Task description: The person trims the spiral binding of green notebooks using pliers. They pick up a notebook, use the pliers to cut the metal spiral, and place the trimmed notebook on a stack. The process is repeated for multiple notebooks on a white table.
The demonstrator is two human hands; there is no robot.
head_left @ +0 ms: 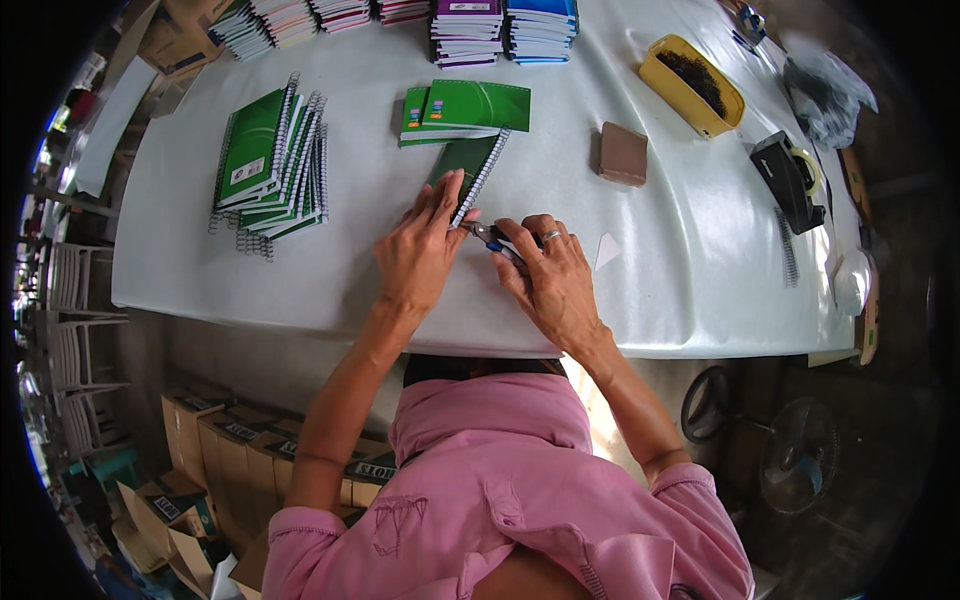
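My left hand [420,250] presses flat on a green spiral-bound notebook [470,160] lying on the white table [300,270], fingers next to its white wire spine. My right hand [550,275] grips small pliers [492,238] with dark handles, their tip at the lower end of the wire spine. A ring shows on one right-hand finger.
A fanned pile of green spiral notebooks [268,160] lies at the left, two more green notebooks [465,108] beyond my hands. A brown block [622,153], yellow tray [692,85], tape dispenser [790,180] and loose wire coil [788,262] sit right. Stacks of notebooks [500,28] line the far edge.
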